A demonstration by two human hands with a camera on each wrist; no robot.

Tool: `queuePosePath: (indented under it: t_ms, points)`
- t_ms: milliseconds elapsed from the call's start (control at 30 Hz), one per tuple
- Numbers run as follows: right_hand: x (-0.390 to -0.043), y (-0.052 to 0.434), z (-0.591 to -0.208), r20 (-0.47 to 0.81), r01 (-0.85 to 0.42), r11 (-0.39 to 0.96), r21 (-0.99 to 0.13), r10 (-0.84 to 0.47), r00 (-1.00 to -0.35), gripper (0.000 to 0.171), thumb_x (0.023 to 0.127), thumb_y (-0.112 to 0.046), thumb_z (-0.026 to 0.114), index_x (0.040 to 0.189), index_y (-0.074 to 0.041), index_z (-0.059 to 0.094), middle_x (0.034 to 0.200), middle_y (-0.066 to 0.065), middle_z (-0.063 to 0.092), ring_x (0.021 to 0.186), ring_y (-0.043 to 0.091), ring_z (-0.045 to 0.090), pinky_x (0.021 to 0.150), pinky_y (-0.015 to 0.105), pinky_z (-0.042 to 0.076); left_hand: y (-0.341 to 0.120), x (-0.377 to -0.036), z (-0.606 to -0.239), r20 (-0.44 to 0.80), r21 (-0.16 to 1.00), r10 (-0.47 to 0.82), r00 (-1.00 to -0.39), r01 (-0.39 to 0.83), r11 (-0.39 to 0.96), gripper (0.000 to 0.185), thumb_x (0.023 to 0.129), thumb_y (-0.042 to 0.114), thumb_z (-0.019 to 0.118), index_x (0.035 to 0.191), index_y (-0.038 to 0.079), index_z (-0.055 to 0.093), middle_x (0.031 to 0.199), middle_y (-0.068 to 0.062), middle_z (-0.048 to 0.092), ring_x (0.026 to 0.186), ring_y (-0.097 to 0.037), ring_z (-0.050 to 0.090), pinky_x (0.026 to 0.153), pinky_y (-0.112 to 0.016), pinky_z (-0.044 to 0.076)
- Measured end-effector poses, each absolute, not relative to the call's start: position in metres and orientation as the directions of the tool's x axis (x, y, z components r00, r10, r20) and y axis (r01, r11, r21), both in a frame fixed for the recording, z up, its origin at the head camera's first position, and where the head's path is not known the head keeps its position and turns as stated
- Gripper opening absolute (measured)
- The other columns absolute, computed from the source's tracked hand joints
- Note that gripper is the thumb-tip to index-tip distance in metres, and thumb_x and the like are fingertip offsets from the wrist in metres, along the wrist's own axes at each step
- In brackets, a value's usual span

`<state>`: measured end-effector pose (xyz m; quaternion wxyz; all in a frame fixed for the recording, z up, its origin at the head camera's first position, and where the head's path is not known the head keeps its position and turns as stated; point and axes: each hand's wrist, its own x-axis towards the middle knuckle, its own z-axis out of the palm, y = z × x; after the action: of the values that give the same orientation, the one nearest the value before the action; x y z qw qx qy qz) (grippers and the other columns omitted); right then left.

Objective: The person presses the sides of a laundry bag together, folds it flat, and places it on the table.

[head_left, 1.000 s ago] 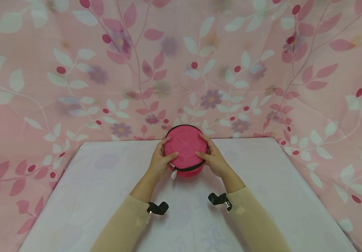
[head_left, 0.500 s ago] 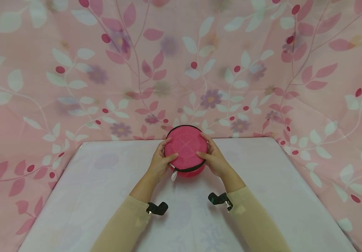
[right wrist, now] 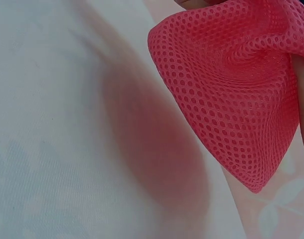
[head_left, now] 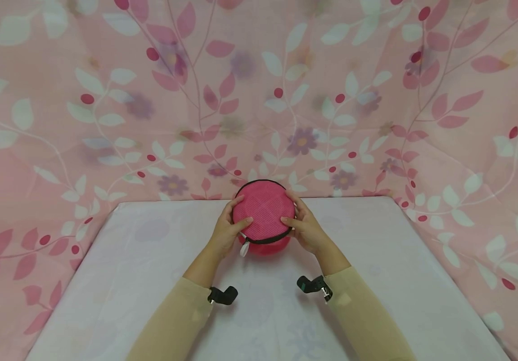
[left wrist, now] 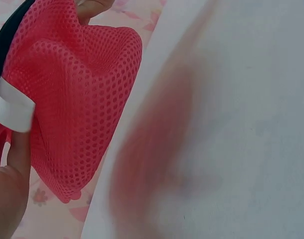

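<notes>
A round pink mesh laundry bag [head_left: 265,210] with black edging is held up near the far edge of the table. My left hand [head_left: 227,228] grips its left side, thumb over the front face. On the opposite side my right hand [head_left: 306,225] holds it the same way. A white tab [head_left: 244,248] hangs from the lower left of the rim; the left wrist view shows this white loop [left wrist: 13,107] close to a finger. Soft mesh [right wrist: 227,89] bulges below the rim in the right wrist view, raised over the table with a shadow beneath. The bag's inside is hidden.
The table has a pale cloth [head_left: 259,311] on it. A pink floral curtain [head_left: 259,100] stands behind and along both sides. Small black cameras [head_left: 224,296] sit at the wrists of the beige sleeves [head_left: 169,321].
Both hands keep their hold on the mesh laundry bag. It has shifted very slightly to the left, the left hand moving with it.
</notes>
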<state>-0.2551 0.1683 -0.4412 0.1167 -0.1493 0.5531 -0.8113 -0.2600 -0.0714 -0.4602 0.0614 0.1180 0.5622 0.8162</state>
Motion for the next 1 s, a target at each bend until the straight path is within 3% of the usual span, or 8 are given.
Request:
queuePosePath:
  t_ms: [233,600,1000]
  points:
    - [-0.2559,0.1698,-0.4414,0.075,0.042,-0.321,-0.946,-0.343,-0.936,0.077,0.094,0.008,0.056,0.159,-0.020,0.025,0.157,0.013,0.033,0.113,0.021,0.062,0.079,0.035,0.059,-0.0704,-0.2580,-0.4622,0.116,0.922,0.251,-0.961,0.010,-0.386,0.068,0.094,-0.007,0.063,0.152,0.016,0.037,0.151,-0.011,0.037,0.129,-0.029,0.047,0.095,-0.031,0.053]
    - [-0.2586,0.1733,-0.4478,0.030,0.043,-0.226,-0.973,-0.310,-0.950,0.078,0.093,0.009,0.058,0.159,-0.020,0.026,0.159,0.013,0.032,0.121,0.023,0.055,0.085,0.036,0.057,-0.0657,-0.2548,-0.4622,0.123,0.910,0.256,-0.959,0.007,-0.414,0.071,0.092,-0.013,0.061,0.153,0.013,0.035,0.152,-0.013,0.036,0.131,-0.029,0.044,0.097,-0.030,0.051]
    - [-0.2562,0.1729,-0.4502,0.066,0.038,-0.286,-0.958,-0.345,-0.936,0.077,0.096,0.008,0.054,0.159,-0.021,0.022,0.160,0.014,0.028,0.117,0.021,0.059,0.085,0.037,0.058,-0.0632,-0.2555,-0.4630,0.128,0.909,0.247,-0.961,0.014,-0.417,0.071,0.091,-0.016,0.059,0.153,0.009,0.035,0.152,-0.014,0.036,0.130,-0.027,0.045,0.098,-0.028,0.050]
